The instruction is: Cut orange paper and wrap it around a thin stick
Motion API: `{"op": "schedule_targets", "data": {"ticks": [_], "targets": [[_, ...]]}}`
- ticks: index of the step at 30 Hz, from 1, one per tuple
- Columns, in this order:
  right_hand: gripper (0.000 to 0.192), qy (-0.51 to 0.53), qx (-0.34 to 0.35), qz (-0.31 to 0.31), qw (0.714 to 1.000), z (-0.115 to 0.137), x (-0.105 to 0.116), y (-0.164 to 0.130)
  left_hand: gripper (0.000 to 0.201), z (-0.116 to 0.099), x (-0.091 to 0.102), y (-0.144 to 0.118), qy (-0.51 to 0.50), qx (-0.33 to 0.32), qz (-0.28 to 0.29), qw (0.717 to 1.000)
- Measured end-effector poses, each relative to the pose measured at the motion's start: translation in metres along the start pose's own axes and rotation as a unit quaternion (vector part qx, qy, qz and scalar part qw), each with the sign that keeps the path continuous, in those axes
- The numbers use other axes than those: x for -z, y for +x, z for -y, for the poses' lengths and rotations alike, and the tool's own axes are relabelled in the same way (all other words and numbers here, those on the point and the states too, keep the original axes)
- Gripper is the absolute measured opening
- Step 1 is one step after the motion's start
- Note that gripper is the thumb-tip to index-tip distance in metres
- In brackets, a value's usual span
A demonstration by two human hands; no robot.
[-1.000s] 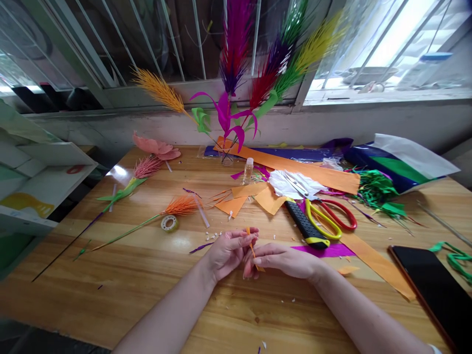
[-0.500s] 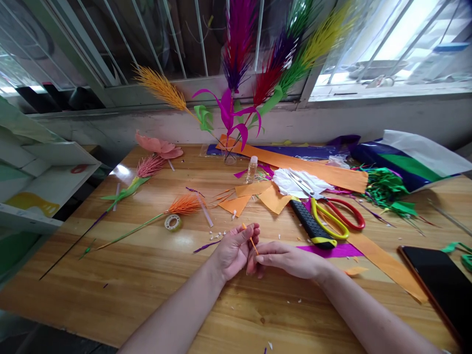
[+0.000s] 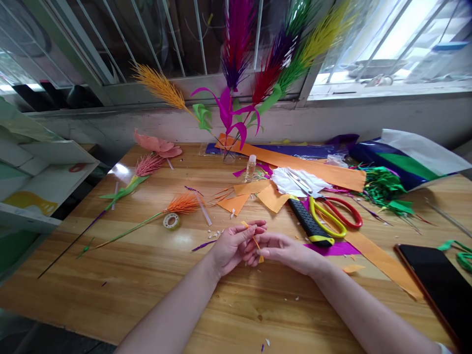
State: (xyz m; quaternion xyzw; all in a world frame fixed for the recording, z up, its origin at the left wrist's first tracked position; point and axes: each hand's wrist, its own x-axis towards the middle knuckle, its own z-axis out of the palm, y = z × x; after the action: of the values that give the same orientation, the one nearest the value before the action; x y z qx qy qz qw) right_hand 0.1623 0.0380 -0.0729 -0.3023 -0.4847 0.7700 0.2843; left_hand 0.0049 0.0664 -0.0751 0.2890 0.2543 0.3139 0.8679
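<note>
Hands drawn closer together since half a second ago: left hand point(image 3: 230, 245) and right hand point(image 3: 285, 251) now touching at the fingertips above the varnished wooden table point(image 3: 147, 285). Thin orange paper strip point(image 3: 255, 242) pinched between both sets of closed fingers, now slanted and bent lower, one end poking past the left thumb, the other below the right fingertips. Judged as rolling or twisting under way, barely advanced. Beyond the right fingers, black-and-yellow utility knife point(image 3: 309, 225) and yellow-and-red-handled scissors point(image 3: 332, 212). No readable writing or brand anywhere.
</note>
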Motion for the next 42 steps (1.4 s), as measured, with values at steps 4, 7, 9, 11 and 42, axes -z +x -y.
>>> {"op": "schedule_targets", "data": {"ticks": [4,7,9,11,42], "targets": [[0.026,0.047,0.009,-0.074,0.996,-0.009,-0.003,0.004,0.024,-0.001,0.0,0.0,0.004,0.03,0.027,0.999],[0.025,0.091,0.009,-0.075,0.993,-0.008,-0.003,0.004,0.031,-0.002,-0.003,0.0,-0.006,0.032,0.043,0.999],[0.025,0.106,0.005,-0.063,0.992,-0.006,-0.002,0.003,0.024,-0.002,-0.005,0.001,-0.007,0.009,0.023,1.0],[0.027,0.098,-0.004,-0.048,0.994,-0.005,-0.001,0.002,0.015,0.0,-0.005,0.001,-0.023,-0.003,-0.012,1.0],[0.032,-0.029,-0.059,0.032,0.997,0.005,-0.007,-0.001,0.007,0.0,0.001,-0.003,-0.081,0.012,-0.09,0.993]]}}
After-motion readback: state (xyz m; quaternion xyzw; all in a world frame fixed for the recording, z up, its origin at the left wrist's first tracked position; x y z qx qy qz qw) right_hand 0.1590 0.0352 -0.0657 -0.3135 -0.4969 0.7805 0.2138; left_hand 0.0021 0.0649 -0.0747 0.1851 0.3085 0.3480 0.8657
